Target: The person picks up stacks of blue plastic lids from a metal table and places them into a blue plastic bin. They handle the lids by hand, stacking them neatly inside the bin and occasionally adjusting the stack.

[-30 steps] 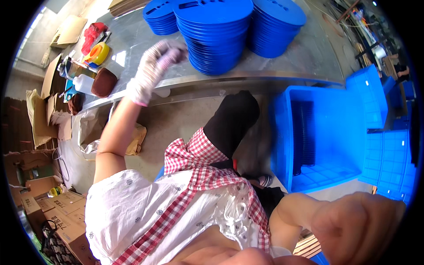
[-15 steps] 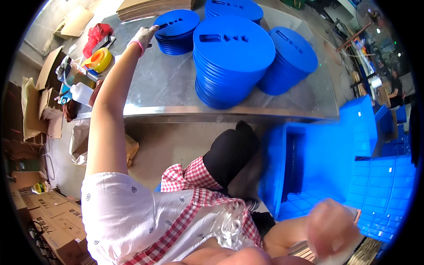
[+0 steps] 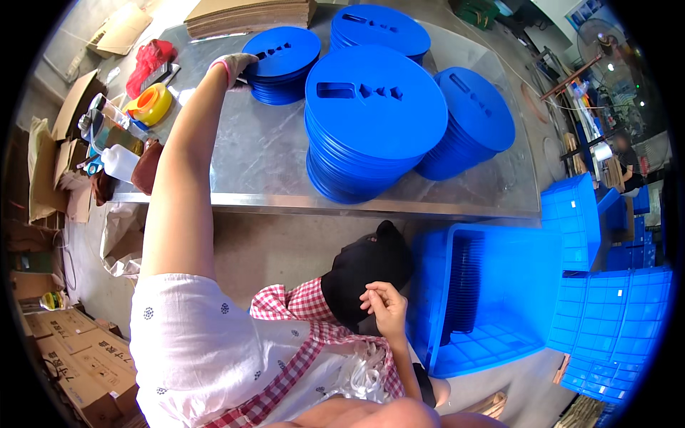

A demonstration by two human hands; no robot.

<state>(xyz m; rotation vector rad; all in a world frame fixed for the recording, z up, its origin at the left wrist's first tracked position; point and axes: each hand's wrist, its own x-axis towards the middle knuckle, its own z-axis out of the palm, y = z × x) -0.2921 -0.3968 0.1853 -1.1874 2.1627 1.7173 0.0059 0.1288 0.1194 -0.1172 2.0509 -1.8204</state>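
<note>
My left hand [image 3: 232, 68], in a white glove with a pink cuff, reaches far across the metal table [image 3: 257, 164]. Its fingers curl over the left rim of the far-left stack of blue discs [image 3: 285, 57]. The discs are round and flat, with slot cut-outs. A tall stack [image 3: 374, 114] stands in the middle of the table, another [image 3: 378, 27] behind it and a lower one [image 3: 474, 118] to its right. My bare right hand [image 3: 385, 305] hangs low by my black-clad knee [image 3: 364, 267], fingertips pinched together, with nothing visible in it.
A blue crate [image 3: 514, 314] on the floor at the right holds several discs on edge. More blue crates [image 3: 614, 335] are stacked beyond it. A yellow tape roll [image 3: 151, 103], a red cloth [image 3: 150, 57] and a squeeze bottle [image 3: 118, 160] sit at the table's left end. Cardboard boxes [image 3: 71, 357] lie lower left.
My left hand has stretched further to the far-left disc stack and settled on its rim. My right hand rose from the lower right to beside my knee. The view tilted toward the table.
</note>
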